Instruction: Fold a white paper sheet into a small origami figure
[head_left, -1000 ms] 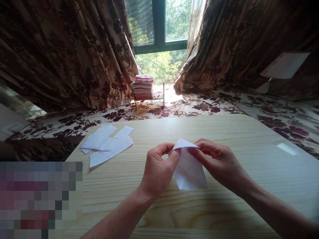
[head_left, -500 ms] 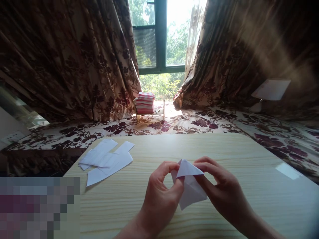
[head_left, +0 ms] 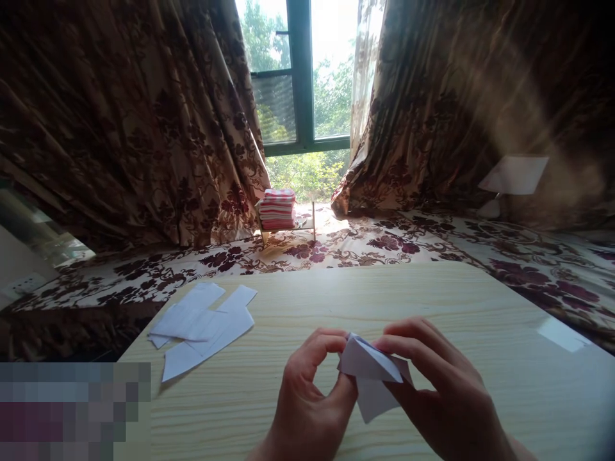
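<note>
A small folded sheet of white paper (head_left: 372,362) is held between both hands, just above the wood-grain table (head_left: 288,294). It has a pointed flap on top and a lower part hanging down. My left hand (head_left: 312,384) pinches its left edge between thumb and fingers. On the other side, the fingers of my right hand (head_left: 442,378) grip the paper near its upper right fold; the right thumb is partly hidden below the flap.
Several loose white papers (head_left: 206,330) lie overlapping at the table's left. Beyond the table, a small stand (head_left: 314,224) bears a stack of red-and-white cloths (head_left: 278,210) on a floral cover. A white lamp (head_left: 516,176) stands at the right, and curtains (head_left: 192,115) frame the window.
The paper's top flap has lifted and tilted right, showing more of its inner folds. My right hand has shifted slightly right around it. The whole view has tipped a little upward.
</note>
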`<state>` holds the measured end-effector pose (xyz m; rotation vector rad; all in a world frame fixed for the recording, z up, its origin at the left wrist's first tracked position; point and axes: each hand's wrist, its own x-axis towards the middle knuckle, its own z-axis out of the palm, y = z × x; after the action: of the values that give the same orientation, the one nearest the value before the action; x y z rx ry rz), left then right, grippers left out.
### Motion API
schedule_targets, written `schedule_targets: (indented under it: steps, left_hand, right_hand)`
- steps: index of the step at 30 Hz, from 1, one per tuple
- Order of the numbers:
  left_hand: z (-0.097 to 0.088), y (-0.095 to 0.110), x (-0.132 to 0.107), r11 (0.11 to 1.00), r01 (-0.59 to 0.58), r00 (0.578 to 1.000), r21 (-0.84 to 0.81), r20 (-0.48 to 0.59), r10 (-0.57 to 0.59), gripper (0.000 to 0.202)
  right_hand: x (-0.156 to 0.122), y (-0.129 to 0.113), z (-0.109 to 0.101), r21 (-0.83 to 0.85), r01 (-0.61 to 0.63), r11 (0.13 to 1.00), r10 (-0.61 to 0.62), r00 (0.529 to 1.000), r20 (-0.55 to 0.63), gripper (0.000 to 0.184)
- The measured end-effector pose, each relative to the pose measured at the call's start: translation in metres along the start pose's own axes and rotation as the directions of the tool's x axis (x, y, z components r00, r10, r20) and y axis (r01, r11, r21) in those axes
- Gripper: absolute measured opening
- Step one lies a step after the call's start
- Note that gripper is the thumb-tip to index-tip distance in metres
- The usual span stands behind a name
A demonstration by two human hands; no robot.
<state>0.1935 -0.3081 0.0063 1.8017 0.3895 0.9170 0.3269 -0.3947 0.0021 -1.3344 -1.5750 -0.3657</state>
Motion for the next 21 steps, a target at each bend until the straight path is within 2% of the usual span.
schedule_targets:
  steps: [5,8,12,16,18,21]
  left_hand:
    - [-0.003,0.004,-0.001,0.999,-0.047,0.998,0.027,0.038,0.046,0.024]
    - [-0.008,0.005,-0.001,0.999,-0.006,0.998,-0.046,0.058,0.009,0.018]
    - [-0.01,0.001,0.001,0.992,0.077,0.997,-0.1,0.007,-0.077,0.009]
    - [-0.01,-0.001,0.0,0.987,0.1,0.995,-0.124,0.008,-0.1,0.005]
    - [-0.011,-0.001,0.0,0.995,0.055,0.998,-0.088,-0.004,-0.055,0.007]
    - [-0.015,0.001,0.001,0.99,-0.125,0.992,0.061,0.006,0.125,0.017]
  right_hand:
    - [0.0,0.002,-0.004,-0.02,0.048,0.999,-0.048,0.999,-0.002,0.02]
    - [0.0,0.001,-0.005,-0.027,0.058,0.998,-0.058,0.998,0.017,0.02]
    - [-0.002,0.0,-0.005,-0.033,0.087,0.996,-0.086,0.995,0.047,0.022]
    - [-0.003,0.001,-0.003,-0.03,0.07,0.997,-0.068,0.995,0.078,0.021]
    - [-0.004,0.002,-0.002,-0.03,0.051,0.998,-0.048,0.995,0.087,0.019]
    - [-0.005,0.004,0.0,-0.008,0.001,1.0,0.0,0.995,0.103,0.015]
